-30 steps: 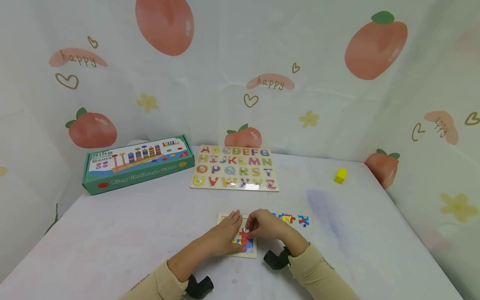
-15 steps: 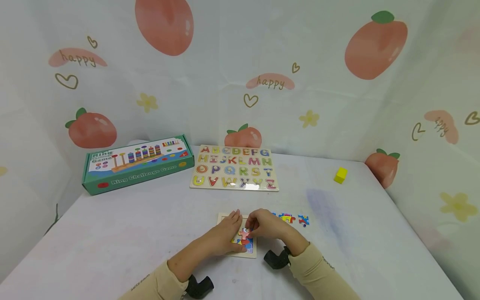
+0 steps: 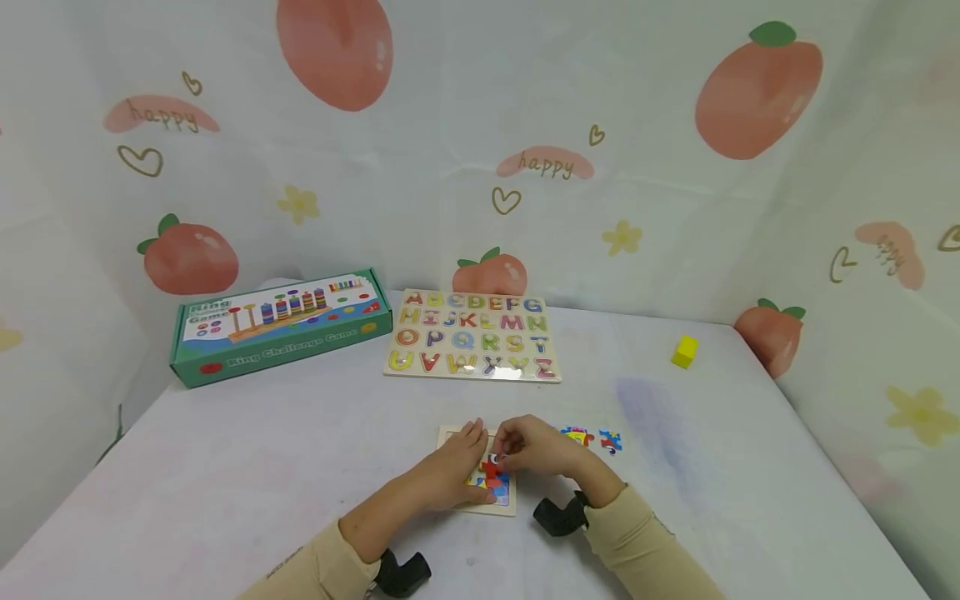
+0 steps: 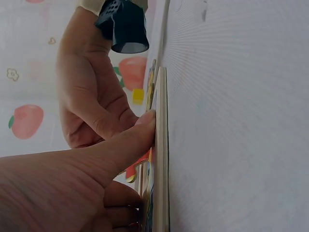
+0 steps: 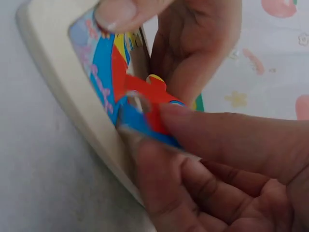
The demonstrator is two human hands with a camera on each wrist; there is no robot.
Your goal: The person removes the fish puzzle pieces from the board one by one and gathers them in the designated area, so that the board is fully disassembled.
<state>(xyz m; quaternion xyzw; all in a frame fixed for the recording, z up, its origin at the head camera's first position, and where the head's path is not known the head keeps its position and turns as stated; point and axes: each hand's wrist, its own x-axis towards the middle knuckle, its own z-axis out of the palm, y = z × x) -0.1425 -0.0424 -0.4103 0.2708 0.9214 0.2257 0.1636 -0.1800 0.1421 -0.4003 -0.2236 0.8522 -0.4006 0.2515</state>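
Observation:
A small wooden jigsaw tray [image 3: 507, 507] lies near the middle of the table, partly filled with colourful pieces. My left hand [image 3: 452, 472] lies across it, fingers extended and thumb pressing near its corner, as the left wrist view also shows. With thumb and forefinger, my right hand [image 3: 538, 448] pinches a red and blue puzzle piece [image 5: 155, 116]. In the right wrist view that piece is tilted over the tray, close to the fitted pieces [image 5: 101, 63]. My hands cover much of the tray.
To the right of the right hand lie loose puzzle pieces [image 3: 611, 440]. Behind stands a wooden alphabet board [image 3: 472, 337], with a green game box [image 3: 281, 329] to its left. A yellow block [image 3: 684, 352] sits at the far right.
The held puzzle piece has tilted: it looked pale with glare half a second ago and is plain red now. Both hands stay almost in place; the head view has shifted slightly.

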